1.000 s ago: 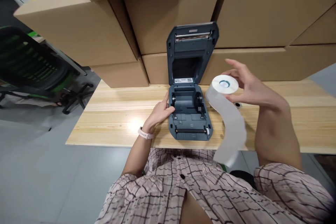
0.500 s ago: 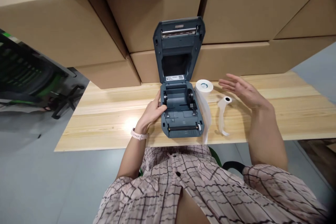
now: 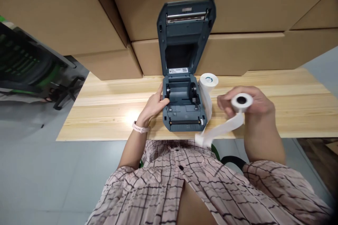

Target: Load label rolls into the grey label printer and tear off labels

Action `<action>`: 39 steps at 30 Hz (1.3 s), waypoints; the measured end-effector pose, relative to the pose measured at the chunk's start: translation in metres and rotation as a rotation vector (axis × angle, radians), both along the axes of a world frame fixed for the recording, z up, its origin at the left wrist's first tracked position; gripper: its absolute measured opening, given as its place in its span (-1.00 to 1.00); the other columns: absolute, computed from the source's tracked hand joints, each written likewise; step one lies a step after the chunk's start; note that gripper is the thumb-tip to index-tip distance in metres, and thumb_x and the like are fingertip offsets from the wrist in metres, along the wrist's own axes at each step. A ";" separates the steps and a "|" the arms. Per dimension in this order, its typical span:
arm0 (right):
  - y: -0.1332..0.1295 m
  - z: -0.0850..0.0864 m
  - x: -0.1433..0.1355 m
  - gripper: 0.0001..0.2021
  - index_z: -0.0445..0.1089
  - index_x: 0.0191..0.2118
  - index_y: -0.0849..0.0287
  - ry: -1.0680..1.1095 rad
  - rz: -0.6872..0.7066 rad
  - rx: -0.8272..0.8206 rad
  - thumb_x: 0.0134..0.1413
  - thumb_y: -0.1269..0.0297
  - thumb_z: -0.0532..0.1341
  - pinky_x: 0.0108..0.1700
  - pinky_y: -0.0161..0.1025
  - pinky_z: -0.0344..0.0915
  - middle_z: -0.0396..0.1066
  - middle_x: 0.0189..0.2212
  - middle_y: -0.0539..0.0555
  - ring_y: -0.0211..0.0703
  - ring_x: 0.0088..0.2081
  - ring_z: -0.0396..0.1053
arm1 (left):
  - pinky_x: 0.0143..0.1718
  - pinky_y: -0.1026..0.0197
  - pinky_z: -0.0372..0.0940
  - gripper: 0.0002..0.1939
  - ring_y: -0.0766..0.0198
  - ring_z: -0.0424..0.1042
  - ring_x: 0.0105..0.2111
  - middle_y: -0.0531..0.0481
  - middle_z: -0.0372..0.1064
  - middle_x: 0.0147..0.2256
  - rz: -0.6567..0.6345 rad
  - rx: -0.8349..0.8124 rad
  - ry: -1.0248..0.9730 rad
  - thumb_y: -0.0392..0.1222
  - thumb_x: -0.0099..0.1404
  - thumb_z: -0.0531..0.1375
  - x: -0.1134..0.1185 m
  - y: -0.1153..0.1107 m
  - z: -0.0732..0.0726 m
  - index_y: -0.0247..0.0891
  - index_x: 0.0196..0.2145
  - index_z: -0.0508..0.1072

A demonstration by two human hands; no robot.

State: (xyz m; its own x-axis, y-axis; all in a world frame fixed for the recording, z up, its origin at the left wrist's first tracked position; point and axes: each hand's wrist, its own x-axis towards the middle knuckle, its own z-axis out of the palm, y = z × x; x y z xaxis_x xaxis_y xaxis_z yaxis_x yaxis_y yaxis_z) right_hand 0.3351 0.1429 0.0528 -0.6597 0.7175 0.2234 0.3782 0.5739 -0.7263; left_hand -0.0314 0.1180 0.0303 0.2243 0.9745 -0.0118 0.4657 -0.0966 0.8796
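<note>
A dark grey label printer [image 3: 182, 112] stands on the wooden table with its lid [image 3: 185, 38] raised. Two black roll holders face each other across its bare paper bay. My left hand [image 3: 154, 107] grips the printer's left side, thumb over the edge. To the right, my right hand [image 3: 260, 102] has its fingers around a small white paper roll [image 3: 247, 100] with a dark core, lifted above the table. That roll's loose strip [image 3: 224, 128] swings toward the table's front edge. A larger white label roll [image 3: 210, 80] stands right beside the printer, its strip trailing forward.
Large cardboard boxes [image 3: 169, 3] are stacked along the back of the wooden table [image 3: 105, 112]. A dark chair [image 3: 29, 66] with green parts stands on the floor at the left. The table's front edge runs just before my body.
My right hand, open above the table before, has taken hold of the small paper roll and lifted it toward me. My left hand stays on the printer. The view has shifted slightly.
</note>
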 end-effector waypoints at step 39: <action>-0.121 -0.016 -0.130 -0.26 -0.11 0.62 -0.08 -0.200 -0.127 0.447 0.49 0.28 0.17 0.36 0.34 0.49 0.34 0.42 0.20 0.17 0.45 0.31 | -0.16 0.09 0.28 -0.15 0.04 0.49 -0.24 -0.10 0.57 -0.14 -0.008 0.000 0.006 0.28 0.42 0.23 -0.001 -0.005 0.003 -0.09 0.51 0.17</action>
State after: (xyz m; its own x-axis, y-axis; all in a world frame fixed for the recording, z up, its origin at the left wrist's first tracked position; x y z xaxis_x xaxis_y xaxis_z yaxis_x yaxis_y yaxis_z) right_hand 0.2054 0.0223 0.0366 -0.6345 0.6582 0.4052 0.5719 0.7524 -0.3267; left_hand -0.0322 0.1133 0.0333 0.2317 0.9727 -0.0133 0.4704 -0.1000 0.8768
